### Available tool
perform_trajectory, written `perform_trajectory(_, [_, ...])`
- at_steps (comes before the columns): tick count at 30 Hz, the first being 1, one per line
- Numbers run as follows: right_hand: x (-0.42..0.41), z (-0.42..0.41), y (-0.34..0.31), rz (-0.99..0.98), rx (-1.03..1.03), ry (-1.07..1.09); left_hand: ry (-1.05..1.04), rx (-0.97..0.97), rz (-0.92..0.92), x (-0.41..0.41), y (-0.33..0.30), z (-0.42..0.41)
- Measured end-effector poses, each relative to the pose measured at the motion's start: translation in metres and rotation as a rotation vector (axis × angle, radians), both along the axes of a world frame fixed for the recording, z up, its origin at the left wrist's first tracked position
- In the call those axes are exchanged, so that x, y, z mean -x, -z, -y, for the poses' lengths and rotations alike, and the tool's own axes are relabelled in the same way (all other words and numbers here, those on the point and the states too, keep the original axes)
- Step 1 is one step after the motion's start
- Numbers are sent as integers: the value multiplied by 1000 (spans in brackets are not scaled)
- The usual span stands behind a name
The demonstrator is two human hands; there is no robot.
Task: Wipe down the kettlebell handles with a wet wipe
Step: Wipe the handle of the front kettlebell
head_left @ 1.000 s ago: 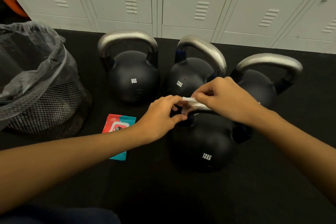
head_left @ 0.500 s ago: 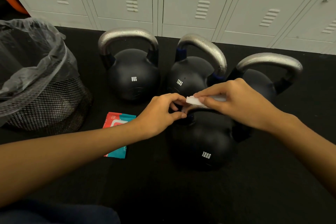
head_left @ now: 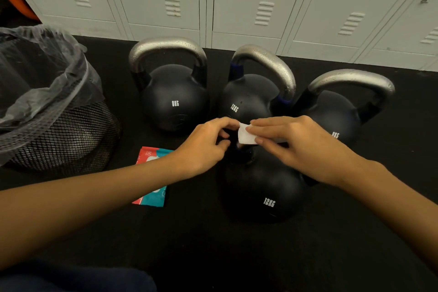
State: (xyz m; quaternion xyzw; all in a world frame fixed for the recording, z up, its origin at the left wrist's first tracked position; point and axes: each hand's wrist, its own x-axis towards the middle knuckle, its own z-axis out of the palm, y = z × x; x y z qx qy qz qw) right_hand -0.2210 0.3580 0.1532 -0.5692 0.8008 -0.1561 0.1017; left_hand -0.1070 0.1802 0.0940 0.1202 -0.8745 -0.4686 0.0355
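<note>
Several black kettlebells with silver handles stand on the black floor. The nearest, a 12KG kettlebell (head_left: 263,194), has its handle hidden under my hands. Behind it stand an 8KG kettlebell (head_left: 174,97), a second 12KG kettlebell (head_left: 248,99) and another 8KG kettlebell (head_left: 336,111). A small folded white wet wipe (head_left: 245,136) is pinched by my right hand (head_left: 296,147) above the near handle. My left hand (head_left: 203,147) pinches the wipe's left edge with its fingertips.
A black mesh bin (head_left: 59,130) lined with a clear bag stands at the left. A red and teal wipe packet (head_left: 151,173) lies on the floor under my left forearm. Grey lockers (head_left: 237,0) run along the back.
Both hands have lifted a little off the near handle. The wipe, earlier a thin strip across the handle, now shows as a wider folded patch between my fingertips.
</note>
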Motion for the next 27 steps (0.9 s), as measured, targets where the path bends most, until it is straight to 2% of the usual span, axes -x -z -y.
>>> perform_trajectory(4, [-3,-8,-3,159,25,64,-123,75,-199,2,-7,-7])
perform_trajectory(7, [-6,-9,-5,363,142,172,-12,119,-327,8,-19,-22])
perform_trajectory(10, [-3,-12,-6,460,298,248,119,109,-293,17,-24,-38])
perform_trajectory(13, [-2,-21,-5,455,371,300,186,101,-223,26,-23,-42])
perform_trajectory(17, [-4,-33,3,392,439,372,253,110,-285,29,-19,-37])
perform_trajectory(20, [-8,-36,9,369,409,398,246,51,-324,25,-13,-34])
perform_trajectory(27, [-7,-36,13,246,343,430,236,143,-384,16,3,-25])
